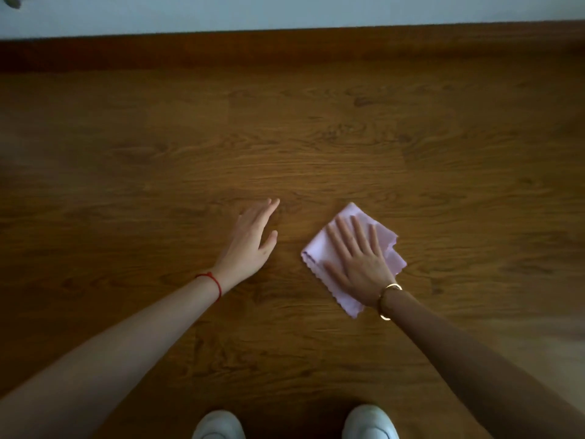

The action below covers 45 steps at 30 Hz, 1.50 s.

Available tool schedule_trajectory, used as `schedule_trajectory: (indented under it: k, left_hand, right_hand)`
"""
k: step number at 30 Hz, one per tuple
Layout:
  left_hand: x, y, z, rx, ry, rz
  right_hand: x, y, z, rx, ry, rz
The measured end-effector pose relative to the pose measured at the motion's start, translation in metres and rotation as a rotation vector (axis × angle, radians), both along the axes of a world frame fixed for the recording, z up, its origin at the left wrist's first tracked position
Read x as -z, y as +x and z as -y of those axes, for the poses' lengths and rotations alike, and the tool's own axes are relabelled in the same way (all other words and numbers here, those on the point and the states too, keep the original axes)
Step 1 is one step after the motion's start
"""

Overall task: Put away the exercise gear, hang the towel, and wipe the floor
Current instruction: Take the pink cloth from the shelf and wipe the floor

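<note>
A folded pale pink cloth [323,248] with scalloped edges lies flat on the brown wooden floor [285,137]. My right hand [357,255] lies on top of it, palm down, fingers spread and pressing it to the boards. My left hand [253,239] rests flat on the bare floor a little to the left of the cloth, fingers straight and together, holding nothing. A red string circles the left wrist and a gold bangle the right one.
A dark wooden skirting board [285,49] runs along the far edge of the floor under a pale wall [285,11]. The toes of my white shoes [218,426] show at the bottom edge. Bare floor stretches to both sides.
</note>
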<state>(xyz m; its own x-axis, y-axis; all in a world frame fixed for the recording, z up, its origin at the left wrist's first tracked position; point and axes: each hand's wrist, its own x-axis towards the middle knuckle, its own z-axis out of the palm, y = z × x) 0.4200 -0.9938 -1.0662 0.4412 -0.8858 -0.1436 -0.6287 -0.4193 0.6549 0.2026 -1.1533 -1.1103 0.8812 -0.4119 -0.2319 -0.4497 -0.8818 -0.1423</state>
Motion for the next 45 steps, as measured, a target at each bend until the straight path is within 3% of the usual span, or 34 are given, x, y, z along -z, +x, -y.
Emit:
schedule_trajectory:
  k: [7,16,24,31,40,45]
  left_hand:
    - [0.002,-0.027,0.049,0.067,0.026,-0.023]
    - [0.012,-0.017,0.063,-0.088,0.025,-0.01]
    - [0.008,0.016,0.042,-0.214,0.044,0.041]
    - [0.003,0.023,0.024,-0.278,0.041,0.079]
    - [-0.005,0.015,-0.014,-0.144,0.067,0.08]
    - [-0.011,-0.004,-0.027,0.008,0.099,0.102]
  right_hand:
    - [-0.003,-0.034,0.092,0.316,-0.005,-0.062]
    - [-0.001,0.037,0.144,0.52,0.058,-0.024]
    - [0.0,0.114,0.132,0.445,0.082,-0.004]
    - [-0.002,0.162,0.073,0.231,0.101,-0.011]
    - [-0.001,0.159,-0.03,-0.143,0.146,0.002]
    - [0.0,0.123,-0.053,-0.225,0.104,-0.019]
